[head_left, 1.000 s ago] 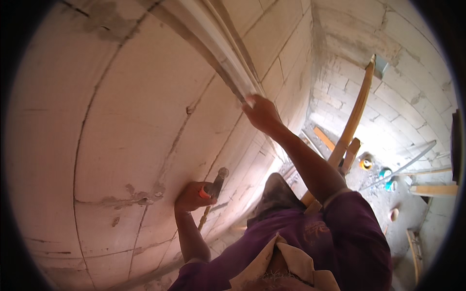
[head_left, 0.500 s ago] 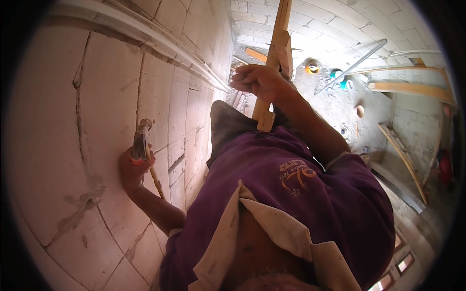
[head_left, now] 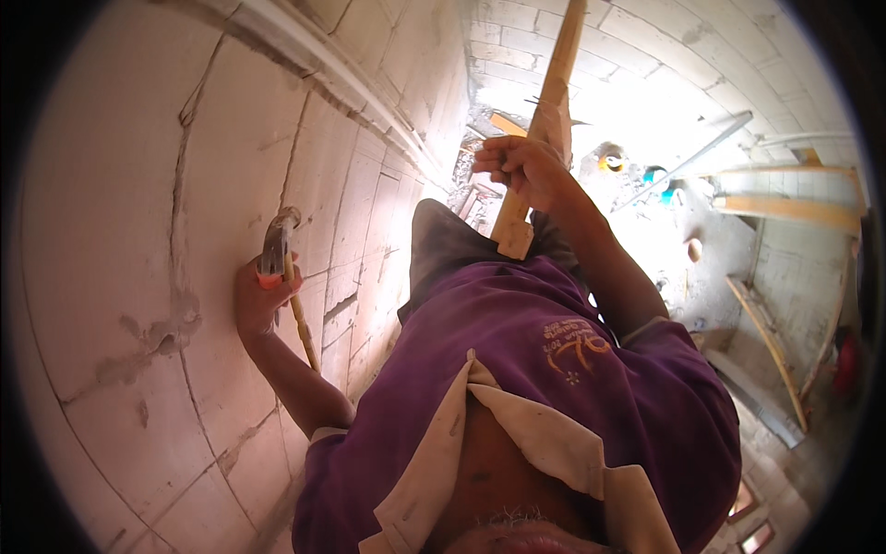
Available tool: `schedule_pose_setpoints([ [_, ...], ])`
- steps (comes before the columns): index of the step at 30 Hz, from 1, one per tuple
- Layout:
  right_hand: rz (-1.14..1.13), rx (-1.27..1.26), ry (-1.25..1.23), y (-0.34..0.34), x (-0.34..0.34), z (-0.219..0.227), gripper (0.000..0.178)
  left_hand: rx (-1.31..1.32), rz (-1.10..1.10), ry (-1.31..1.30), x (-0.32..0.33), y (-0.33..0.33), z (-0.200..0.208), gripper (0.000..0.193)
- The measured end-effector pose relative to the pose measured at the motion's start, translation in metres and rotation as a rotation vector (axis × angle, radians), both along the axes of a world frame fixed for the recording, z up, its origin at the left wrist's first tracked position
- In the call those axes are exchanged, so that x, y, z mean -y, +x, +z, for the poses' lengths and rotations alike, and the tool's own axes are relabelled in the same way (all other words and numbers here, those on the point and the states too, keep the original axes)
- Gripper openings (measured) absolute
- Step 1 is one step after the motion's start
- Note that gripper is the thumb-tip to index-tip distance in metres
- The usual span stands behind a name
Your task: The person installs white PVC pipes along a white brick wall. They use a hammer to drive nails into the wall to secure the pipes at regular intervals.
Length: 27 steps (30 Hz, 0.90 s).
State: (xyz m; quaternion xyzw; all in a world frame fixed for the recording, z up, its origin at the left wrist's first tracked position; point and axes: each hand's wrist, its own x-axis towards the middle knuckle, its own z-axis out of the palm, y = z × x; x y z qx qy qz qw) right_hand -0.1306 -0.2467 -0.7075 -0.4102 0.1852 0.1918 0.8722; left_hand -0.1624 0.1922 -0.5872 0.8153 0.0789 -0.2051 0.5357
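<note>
hammer (head_left: 277,242) in your left hand (head_left: 260,300), gripped close under its steel head against the block wall (head_left: 120,231), will feel head-heavy and rigid, while your right hand (head_left: 521,168) wraps the stiff, light wooden pole (head_left: 544,120) near its lower end.

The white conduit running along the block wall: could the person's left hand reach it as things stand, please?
Probably not at once. The left hand is closed around a hammer with a turned wooden handle low against the block wall, while the white conduit runs well above it; nothing lies between them.
</note>
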Motion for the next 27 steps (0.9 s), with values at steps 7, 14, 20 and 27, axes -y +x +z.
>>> schedule_pose_setpoints([
  [7, -0.016, 0.053, 0.127, -0.008, 0.035, -0.007, 0.033, 0.039, 0.002, -0.04, -0.009, -0.003, 0.001, 0.038],
  [14, -0.017, -0.198, -0.042, -0.052, 0.065, -0.045, 0.034, 0.028, -0.01, -0.071, -0.01, 0.0, -0.001, 0.042],
  [20, -0.05, -0.345, -0.033, -0.07, 0.082, -0.08, 0.032, 0.017, 0.008, -0.052, -0.012, 0.001, -0.003, 0.043],
  [27, -0.142, -0.316, -0.039, -0.074, 0.097, -0.098, 0.026, 0.021, -0.05, -0.113, -0.018, 0.0, -0.006, 0.044],
])
